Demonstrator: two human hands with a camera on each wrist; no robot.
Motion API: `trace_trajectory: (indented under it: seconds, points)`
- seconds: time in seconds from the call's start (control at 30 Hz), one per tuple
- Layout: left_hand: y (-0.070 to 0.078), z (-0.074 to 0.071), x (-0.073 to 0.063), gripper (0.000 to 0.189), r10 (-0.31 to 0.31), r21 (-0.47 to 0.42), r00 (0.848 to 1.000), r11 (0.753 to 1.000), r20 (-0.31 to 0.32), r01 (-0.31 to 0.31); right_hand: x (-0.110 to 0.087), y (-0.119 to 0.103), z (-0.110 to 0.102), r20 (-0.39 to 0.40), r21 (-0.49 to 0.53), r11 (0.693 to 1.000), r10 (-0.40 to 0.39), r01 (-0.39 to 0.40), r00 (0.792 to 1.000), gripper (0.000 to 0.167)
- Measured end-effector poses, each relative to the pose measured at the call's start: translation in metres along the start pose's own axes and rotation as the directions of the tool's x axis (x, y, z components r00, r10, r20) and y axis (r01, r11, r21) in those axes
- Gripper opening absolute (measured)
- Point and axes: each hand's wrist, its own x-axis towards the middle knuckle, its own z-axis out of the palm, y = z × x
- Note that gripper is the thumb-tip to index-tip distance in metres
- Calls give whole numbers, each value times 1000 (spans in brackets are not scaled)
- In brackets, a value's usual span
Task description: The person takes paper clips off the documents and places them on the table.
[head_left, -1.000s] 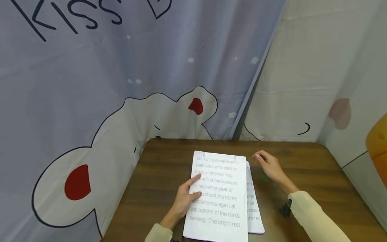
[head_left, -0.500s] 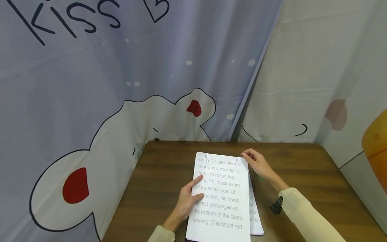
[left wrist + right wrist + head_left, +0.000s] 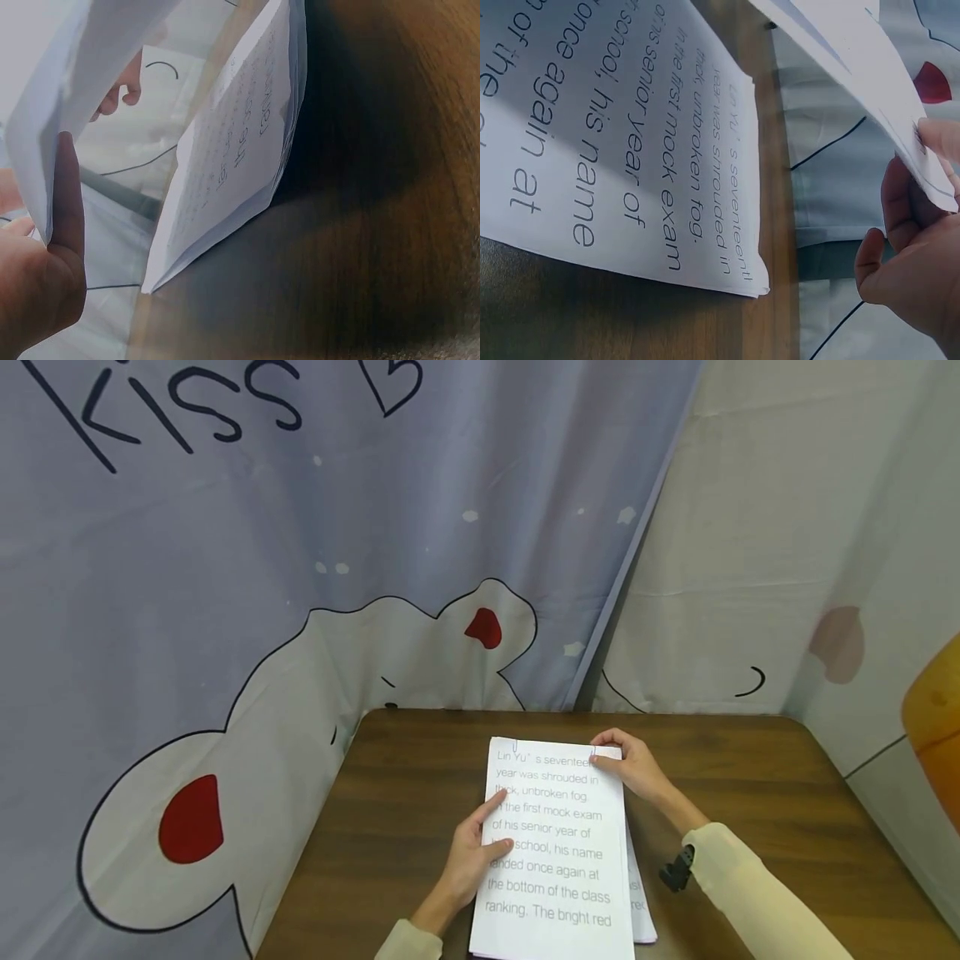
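My left hand (image 3: 467, 860) grips the left edge of a sheaf of printed paper (image 3: 555, 868), thumb and forefinger on its face. My right hand (image 3: 636, 770) pinches the sheaf's top right corner, thumb in front, right by one paper clip (image 3: 593, 750). A second paper clip (image 3: 515, 746) sits on the top edge near the left corner. In both wrist views the held sheaf is raised above a second stack of printed paper (image 3: 630, 142), which lies on the table. From the head view only the lower right part of that stack (image 3: 642, 914) shows; the held sheaf hides the rest.
The brown wooden table (image 3: 405, 793) has rounded far corners. Behind it hangs a blue-grey curtain (image 3: 420, 510) with a cartoon print and writing. A pale curtain (image 3: 750, 527) hangs at the back right.
My right hand has moved left from beside the sheaf onto its top right corner and now pinches it. The held sheaf has shifted slightly right, covering more of the stack beneath.
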Motion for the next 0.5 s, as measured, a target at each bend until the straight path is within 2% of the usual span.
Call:
trace_trajectory:
  seconds: [0.33, 0.5]
  points:
    - [-2, 3, 0, 80, 25, 33, 1000, 999, 3, -25, -1, -3, -3, 11, -3, 1000, -2, 2, 1000, 24]
    - [-4, 5, -2, 81, 52, 138, 998, 989, -30, -47, -3, -4, -4, 32, -17, 1000, 2, -1, 999, 23]
